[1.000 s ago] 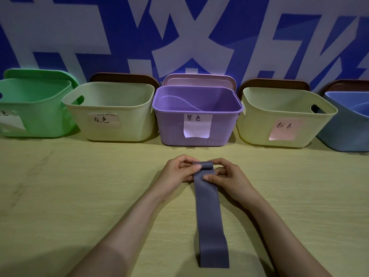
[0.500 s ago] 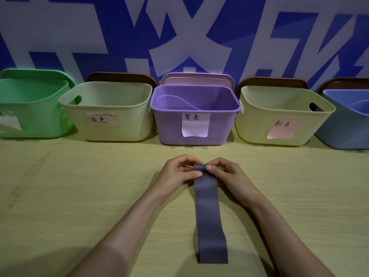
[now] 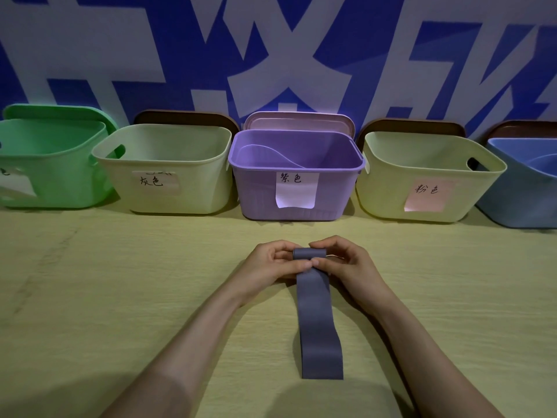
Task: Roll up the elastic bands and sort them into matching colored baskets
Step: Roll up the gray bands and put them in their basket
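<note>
The far end of the elastic band (image 3: 316, 321) is held curled by the left hand (image 3: 268, 265) and right hand (image 3: 351, 263), the rest flat on the counter (image 3: 120, 297). Rolling appears barely begun; tight, even turns toward the near end are likely needed next.

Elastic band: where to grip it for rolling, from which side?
Grip the elastic band at its rolled far end, pinching from both sides, as the left hand and right hand do. The roll lies crosswise; the flat tail trails toward the person.
</note>
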The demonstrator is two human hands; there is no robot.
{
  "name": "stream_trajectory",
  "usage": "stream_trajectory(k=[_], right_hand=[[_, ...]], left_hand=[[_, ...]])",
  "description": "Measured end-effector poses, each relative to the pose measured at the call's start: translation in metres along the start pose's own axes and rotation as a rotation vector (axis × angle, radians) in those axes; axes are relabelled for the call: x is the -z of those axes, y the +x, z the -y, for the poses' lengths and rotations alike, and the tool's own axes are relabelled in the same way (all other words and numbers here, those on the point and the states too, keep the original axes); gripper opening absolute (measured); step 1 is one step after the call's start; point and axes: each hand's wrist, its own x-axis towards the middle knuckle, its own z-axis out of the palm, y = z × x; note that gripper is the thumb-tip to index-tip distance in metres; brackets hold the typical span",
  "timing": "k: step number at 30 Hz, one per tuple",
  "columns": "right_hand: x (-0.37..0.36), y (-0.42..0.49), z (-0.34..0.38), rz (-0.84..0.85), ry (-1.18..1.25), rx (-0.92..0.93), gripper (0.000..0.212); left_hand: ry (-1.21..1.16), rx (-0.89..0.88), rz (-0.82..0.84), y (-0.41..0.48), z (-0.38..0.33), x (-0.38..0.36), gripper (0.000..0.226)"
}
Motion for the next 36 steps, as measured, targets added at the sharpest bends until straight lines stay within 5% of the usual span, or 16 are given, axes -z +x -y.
stream_trajectory(k=[11, 25, 36], right_hand=[[0.0002, 0.0022, -0.0033, 0.02, -0.164, -0.072, 0.044], [0.002, -0.0026, 0.0059, 0.111, -0.171, -0.086, 0.022], [-0.0013, 0.0017, 0.0022, -0.007, 0.025, -0.098, 0.02]], left_hand=[[-0.011, -0.042, -0.116, 0.001, -0.0022, -0.0047, 0.009], [-0.042, -0.1, -0.101, -0.0005, 0.0, -0.0025, 0.03], [0.072, -0.047, -0.061, 0.001, 0.0043, -0.0051, 0.03]])
